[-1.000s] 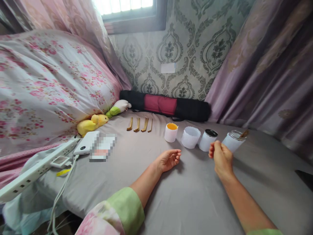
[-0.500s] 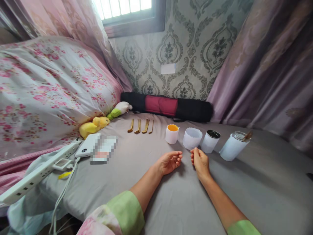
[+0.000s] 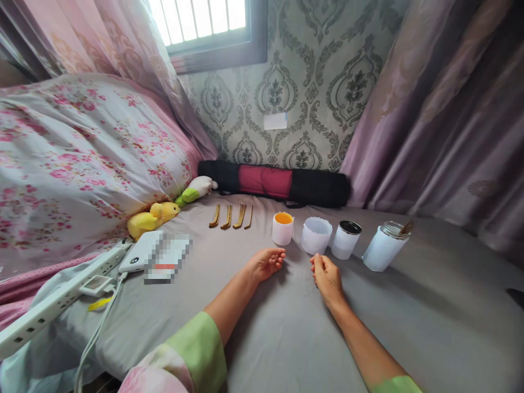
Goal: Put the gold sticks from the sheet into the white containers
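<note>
While the right hand (image 3: 326, 275) lies curled and empty, the translucent cup (image 3: 316, 236) stands just beyond it

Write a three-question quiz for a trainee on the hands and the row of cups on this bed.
1. True or false: the left hand grips the cup with the orange inside.
2. How many containers stand in the row beyond the hands? A) two B) four C) six
3. Which container stands nearest the right hand?
Key: 1 false, it lies empty, palm up, on the grey sheet; 2 B; 3 the cloudy white cup.
</note>
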Action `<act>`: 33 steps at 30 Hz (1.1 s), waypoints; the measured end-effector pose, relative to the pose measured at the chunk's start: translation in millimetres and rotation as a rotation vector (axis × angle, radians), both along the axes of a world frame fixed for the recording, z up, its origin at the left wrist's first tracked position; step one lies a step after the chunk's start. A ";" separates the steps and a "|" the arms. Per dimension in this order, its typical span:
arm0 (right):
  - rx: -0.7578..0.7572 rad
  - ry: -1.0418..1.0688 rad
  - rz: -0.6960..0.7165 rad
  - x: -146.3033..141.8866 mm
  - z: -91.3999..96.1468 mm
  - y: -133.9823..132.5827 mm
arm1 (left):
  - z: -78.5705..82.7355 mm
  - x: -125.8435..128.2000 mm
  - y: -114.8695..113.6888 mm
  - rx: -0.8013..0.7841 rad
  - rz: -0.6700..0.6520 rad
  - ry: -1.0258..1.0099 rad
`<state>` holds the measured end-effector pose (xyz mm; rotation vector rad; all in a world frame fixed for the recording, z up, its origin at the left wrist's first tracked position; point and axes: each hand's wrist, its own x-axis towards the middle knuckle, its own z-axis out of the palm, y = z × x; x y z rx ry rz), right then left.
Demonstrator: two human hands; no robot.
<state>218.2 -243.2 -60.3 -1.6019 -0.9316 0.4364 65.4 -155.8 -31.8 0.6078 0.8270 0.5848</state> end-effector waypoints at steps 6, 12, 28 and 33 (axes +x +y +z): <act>-0.008 -0.008 0.030 0.5 -0.1 -1.0 | 3.2 -16.8 33.2 0.164 0.100 0.212; -0.020 0.002 0.045 1.5 -0.4 -0.5 | 3.4 -30.5 57.2 0.349 0.163 0.438; -0.041 0.001 0.050 2.5 -3.3 0.6 | 12.9 -54.6 102.8 0.777 0.118 1.146; -0.049 -0.042 0.073 3.7 -6.6 1.1 | 20.3 -54.9 112.8 0.887 0.092 1.295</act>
